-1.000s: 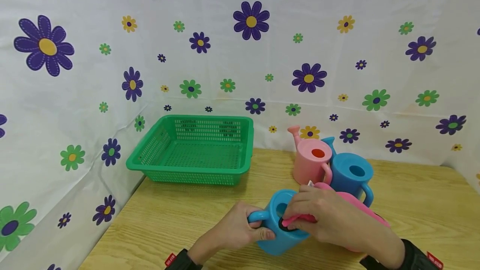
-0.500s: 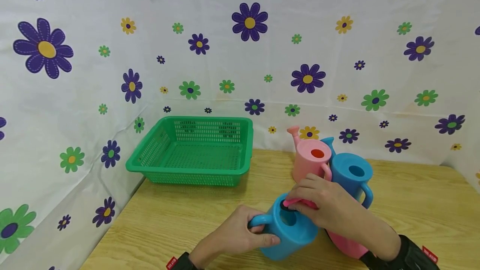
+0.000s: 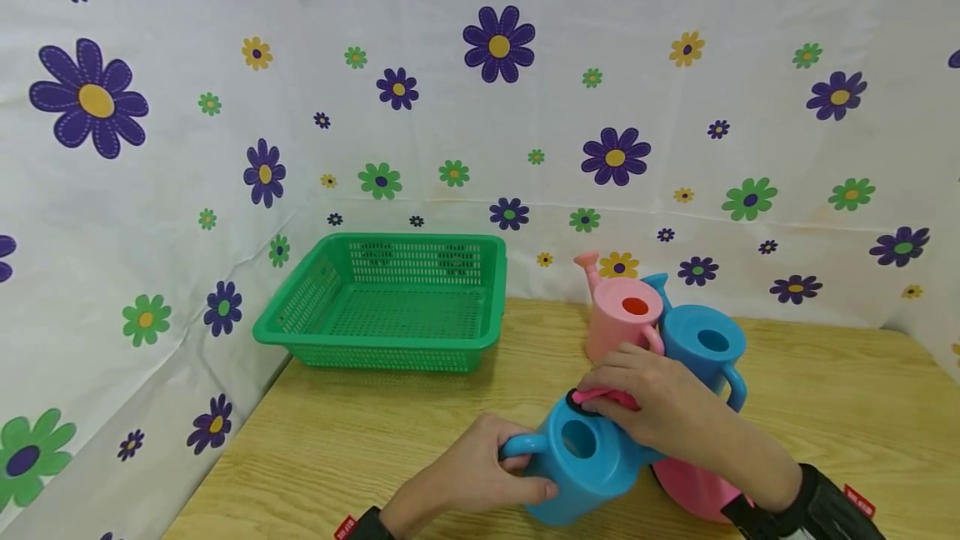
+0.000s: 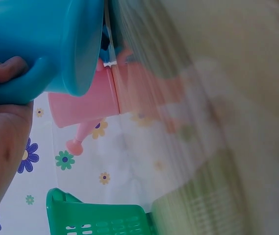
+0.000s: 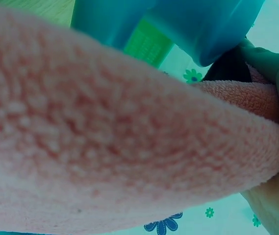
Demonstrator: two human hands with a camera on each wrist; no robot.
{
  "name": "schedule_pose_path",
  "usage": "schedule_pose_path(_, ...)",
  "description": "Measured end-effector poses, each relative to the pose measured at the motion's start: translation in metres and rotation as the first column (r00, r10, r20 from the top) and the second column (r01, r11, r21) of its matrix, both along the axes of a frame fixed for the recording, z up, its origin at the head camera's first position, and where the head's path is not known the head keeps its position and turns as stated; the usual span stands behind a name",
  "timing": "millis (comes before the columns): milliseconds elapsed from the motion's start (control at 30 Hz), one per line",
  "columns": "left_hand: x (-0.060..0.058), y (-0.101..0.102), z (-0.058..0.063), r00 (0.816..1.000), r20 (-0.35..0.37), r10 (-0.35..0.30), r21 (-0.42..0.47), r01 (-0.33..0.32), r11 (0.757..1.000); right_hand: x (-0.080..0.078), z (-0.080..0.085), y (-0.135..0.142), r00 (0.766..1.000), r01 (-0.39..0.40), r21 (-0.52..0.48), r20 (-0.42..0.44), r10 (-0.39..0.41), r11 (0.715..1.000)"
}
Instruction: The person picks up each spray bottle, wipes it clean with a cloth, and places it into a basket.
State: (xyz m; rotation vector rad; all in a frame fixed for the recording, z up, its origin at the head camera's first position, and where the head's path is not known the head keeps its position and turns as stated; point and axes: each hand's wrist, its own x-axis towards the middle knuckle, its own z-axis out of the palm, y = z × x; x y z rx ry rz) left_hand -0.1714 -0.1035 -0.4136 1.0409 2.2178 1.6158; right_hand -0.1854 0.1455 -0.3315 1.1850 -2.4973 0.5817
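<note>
My left hand [image 3: 480, 461] grips the handle of a blue watering can [image 3: 570, 482], its thumb along the can's side. The can is tilted, its round opening facing up and toward me. In the left wrist view the fingers curl round the handle [image 4: 26, 83]. My right hand [image 3: 660, 398] pinches a pink cloth [image 3: 697, 486] with a dark edging, and a bunched bit of it lies at the far rim of the can's top. Fluffy pink cloth [image 5: 105, 137] fills much of the right wrist view, its loose part hanging below the hand.
A pink watering can [image 3: 618, 323] and another blue watering can [image 3: 697, 348] stand close together behind the right hand. At the back left of the wooden table [image 3: 360, 415] sits a green plastic basket [image 3: 382, 342]. A flower-print sheet [image 3: 442, 123] hangs behind.
The right hand has moved the cloth from the near side of the can's opening round to its far rim. The left hand has tilted and turned the can slightly.
</note>
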Motion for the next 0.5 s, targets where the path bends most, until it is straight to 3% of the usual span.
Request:
schedule_pose_path(333, -0.0004, 0.0003, -0.0008, 0.999, -0.05, 0.012, 0.02, -0.011, 1.0, 0.0024, 0.0039, 0.0004, 0.997, -0.017, 0.062, 0.076, 0.012, 0.998)
schedule_pose_path(500, 0.0009, -0.0003, 0.0003, 0.999, -0.04, 0.006, 0.023, -0.005, 1.0, 0.0034, 0.0028, 0.0013, 0.996, -0.038, 0.073, 0.089, 0.032, 0.997)
